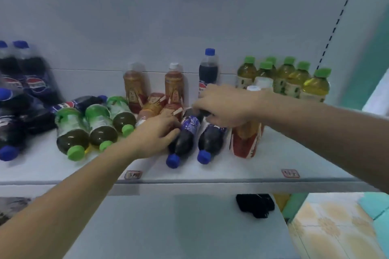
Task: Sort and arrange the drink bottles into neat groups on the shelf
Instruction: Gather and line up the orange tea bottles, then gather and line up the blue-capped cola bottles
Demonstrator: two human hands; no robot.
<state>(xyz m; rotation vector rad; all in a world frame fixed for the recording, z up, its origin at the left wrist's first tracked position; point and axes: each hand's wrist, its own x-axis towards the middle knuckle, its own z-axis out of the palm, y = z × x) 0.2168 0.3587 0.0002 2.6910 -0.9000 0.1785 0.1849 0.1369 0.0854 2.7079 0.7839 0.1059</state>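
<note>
Two cola bottles (185, 139) lie side by side at the centre of the frame on the shelf (273, 166), blue caps toward me. My left hand (156, 134) rests on the left one, fingers curled over its side. My right hand (225, 105) grips the base end of the right cola (210, 143). Three green-cap bottles (92, 128) lie at centre left. Green tea bottles (294, 80) stand at upper right.
</note>
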